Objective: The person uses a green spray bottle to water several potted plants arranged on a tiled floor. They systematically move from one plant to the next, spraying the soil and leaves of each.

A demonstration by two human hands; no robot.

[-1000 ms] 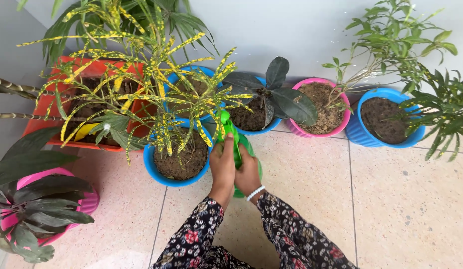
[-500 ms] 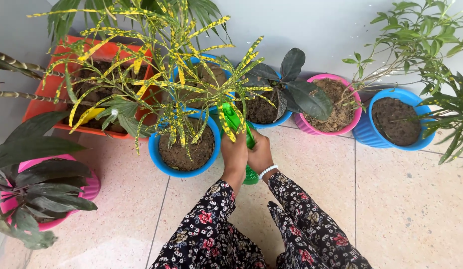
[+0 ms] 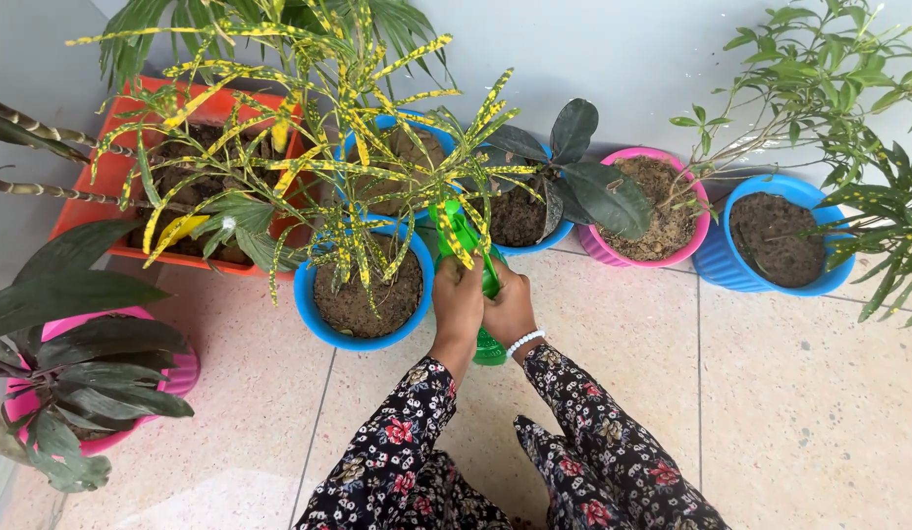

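Both hands wrap around a green spray bottle [image 3: 472,257] held over the tiled floor. My left hand [image 3: 457,306] grips its left side and my right hand [image 3: 511,309], with a white bead bracelet at the wrist, grips its right side. The bottle's nozzle end points up and away, into the yellow-speckled leaves of a plant [image 3: 377,157] that grows in a blue pot [image 3: 363,339] just left of my hands. The bottle's base shows below my hands; its middle is hidden by my fingers.
Along the wall stand an orange rectangular planter [image 3: 83,211], a second blue pot [image 3: 539,240] with a dark-leaved plant, a pink pot [image 3: 652,257] and a blue pot [image 3: 770,285]. A pink pot [image 3: 176,378] with broad leaves sits at the left. Bushy branches hang over the right side.
My hands and the spray bottle have moved forward and slightly right, closer to the speckled plant, over the last second. In the last half second they barely shifted.
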